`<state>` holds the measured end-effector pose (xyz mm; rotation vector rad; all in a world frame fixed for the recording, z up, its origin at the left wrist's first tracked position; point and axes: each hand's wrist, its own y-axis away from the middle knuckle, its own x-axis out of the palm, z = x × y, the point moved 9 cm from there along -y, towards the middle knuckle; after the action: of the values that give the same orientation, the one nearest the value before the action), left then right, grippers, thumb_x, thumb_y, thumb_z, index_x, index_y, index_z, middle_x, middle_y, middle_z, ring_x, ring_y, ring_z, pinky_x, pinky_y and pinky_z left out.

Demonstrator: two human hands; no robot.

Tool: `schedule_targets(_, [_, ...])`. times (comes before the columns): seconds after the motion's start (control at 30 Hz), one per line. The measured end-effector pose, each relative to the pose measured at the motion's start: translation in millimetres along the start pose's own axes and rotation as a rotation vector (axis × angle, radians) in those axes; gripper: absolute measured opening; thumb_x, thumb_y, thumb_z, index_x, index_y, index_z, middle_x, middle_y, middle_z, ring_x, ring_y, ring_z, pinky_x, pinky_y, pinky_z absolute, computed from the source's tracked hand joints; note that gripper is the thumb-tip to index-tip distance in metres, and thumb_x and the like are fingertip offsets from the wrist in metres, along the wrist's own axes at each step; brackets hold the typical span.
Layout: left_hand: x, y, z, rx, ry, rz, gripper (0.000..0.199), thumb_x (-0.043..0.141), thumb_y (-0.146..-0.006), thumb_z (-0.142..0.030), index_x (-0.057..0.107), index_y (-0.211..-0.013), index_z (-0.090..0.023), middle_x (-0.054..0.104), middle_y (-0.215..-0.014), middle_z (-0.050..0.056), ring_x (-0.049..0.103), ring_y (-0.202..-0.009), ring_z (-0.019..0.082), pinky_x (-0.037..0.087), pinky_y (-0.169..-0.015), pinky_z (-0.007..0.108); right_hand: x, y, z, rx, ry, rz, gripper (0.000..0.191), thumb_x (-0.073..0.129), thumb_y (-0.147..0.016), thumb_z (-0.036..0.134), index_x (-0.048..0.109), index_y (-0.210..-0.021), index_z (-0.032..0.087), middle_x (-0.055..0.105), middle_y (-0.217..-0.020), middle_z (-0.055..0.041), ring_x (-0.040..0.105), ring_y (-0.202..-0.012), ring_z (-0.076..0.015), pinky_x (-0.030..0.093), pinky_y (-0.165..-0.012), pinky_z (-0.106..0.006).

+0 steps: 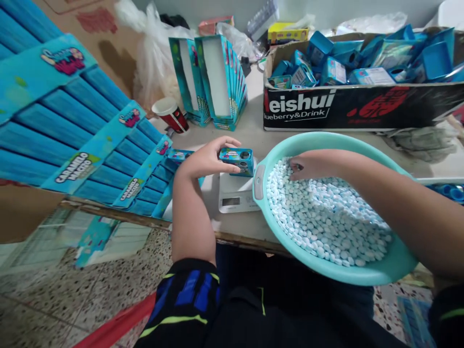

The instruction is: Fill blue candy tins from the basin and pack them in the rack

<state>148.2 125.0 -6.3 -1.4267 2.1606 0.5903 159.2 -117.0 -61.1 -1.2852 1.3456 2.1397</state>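
Observation:
My left hand grips a small blue candy box marked "Caramelo", thumb on the near side and fingers on the far side. A round dark opening shows in the box's top. The box is over the white digital scale; whether its weight rests there I cannot tell. To the right, my right hand reaches into a turquoise plastic tub of small, pale blue and white candies. Its fingers are curled at the candies' surface, and what lies inside them is hidden. The tub's handle overlaps the scale's right side.
Tall stacks of blue display cartons line the left. Behind stand a paper cup, open display trays and a plastic bag. A black cardboard carton full of blue boxes borders the back right, beside a grey cloth.

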Motion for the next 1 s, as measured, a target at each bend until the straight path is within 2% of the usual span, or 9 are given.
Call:
schedule_targets(0.1, [1.9,4,-7,0.090,0.126,0.010,0.093,0.082,-0.065,-0.072,0.055,-0.140,-0.025,0.060,-0.146,0.017,0.063,-0.125,0.034,0.057,-0.093,0.040,2,2,3,0.004,0.022,0.003,0.024,0.054,-0.094,0.044,0.058,-0.092,0.021,0.063,-0.087,-0.0062,0.056,-0.074,-0.0221,0.035,-0.064,-0.035])
schedule_targets(0.13, [-1.7,4,-9,0.135,0.164,-0.035,0.097,0.077,-0.066,-0.080,0.053,-0.142,-0.025,0.058,-0.148,0.018,0.061,-0.129,0.035,0.056,-0.096,0.040,3,2,3,0.010,0.027,0.007,0.025,0.052,-0.095,0.045,0.058,-0.093,0.021,0.063,-0.088,-0.0069,0.057,-0.075,-0.0227,0.036,-0.064,-0.036])
schedule_targets(0.2, [-15.2,5,-8,0.212,0.223,-0.200,0.099,0.062,-0.071,-0.090,0.053,-0.143,-0.023,0.059,-0.146,0.019,0.060,-0.130,0.033,0.054,-0.100,0.040,5,2,2,0.021,0.031,0.015,0.027,0.051,-0.096,0.046,0.057,-0.091,0.020,0.064,-0.090,-0.0082,0.057,-0.076,-0.0236,0.038,-0.065,-0.037])
schedule_targets(0.27, [-29.1,5,-4,0.257,0.265,-0.380,0.094,0.053,-0.076,-0.092,0.054,-0.141,-0.023,0.064,-0.140,0.018,0.064,-0.126,0.029,0.053,-0.100,0.038,7,1,1,0.025,0.030,0.025,0.029,0.050,-0.096,0.048,0.057,-0.089,0.021,0.065,-0.091,-0.0086,0.057,-0.074,-0.0235,0.038,-0.064,-0.037])
schedule_targets(0.33, [-39.0,5,1,0.281,0.300,-0.518,0.087,0.051,-0.079,-0.090,0.056,-0.137,-0.026,0.068,-0.132,0.015,0.067,-0.121,0.026,0.054,-0.097,0.035,9,0,0,0.016,0.025,0.034,0.032,0.049,-0.096,0.051,0.057,-0.088,0.021,0.066,-0.090,-0.0084,0.057,-0.072,-0.0229,0.038,-0.065,-0.037])
schedule_targets(0.53, [-55.1,7,8,0.268,0.417,-0.765,0.064,0.052,-0.085,-0.084,0.066,-0.113,-0.027,0.076,-0.109,0.008,0.073,-0.102,0.020,0.056,-0.087,0.032,12,0,0,-0.031,-0.017,0.055,0.041,0.053,-0.090,0.064,0.059,-0.089,0.023,0.067,-0.093,-0.0066,0.060,-0.076,-0.0239,0.039,-0.067,-0.036])
schedule_targets(0.73, [-56.3,11,5,0.250,0.443,-0.813,0.056,0.058,-0.085,-0.079,0.068,-0.104,-0.027,0.075,-0.098,0.006,0.073,-0.094,0.020,0.056,-0.085,0.035,14,0,0,-0.025,-0.027,0.057,0.038,0.059,-0.087,0.061,0.059,-0.093,0.024,0.066,-0.093,-0.0055,0.058,-0.077,-0.0237,0.038,-0.066,-0.036])
schedule_targets(0.9, [-53.4,11,5,0.143,0.321,-0.785,0.060,0.048,-0.088,-0.082,0.065,-0.108,-0.028,0.074,-0.107,0.008,0.071,-0.105,0.024,0.055,-0.088,0.039,15,1,4,-0.026,-0.016,0.078,0.030,0.060,-0.088,0.053,0.057,-0.091,0.024,0.063,-0.087,-0.0048,0.054,-0.072,-0.0224,0.035,-0.063,-0.036])
schedule_targets(1.0, [-54.4,11,8,0.116,0.309,-0.800,0.060,0.047,-0.087,-0.082,0.063,-0.107,-0.028,0.073,-0.106,0.008,0.071,-0.103,0.023,0.055,-0.087,0.039,14,2,6,-0.031,-0.015,0.081,0.026,0.060,-0.089,0.049,0.056,-0.090,0.024,0.063,-0.087,-0.0053,0.053,-0.072,-0.0218,0.034,-0.063,-0.035])
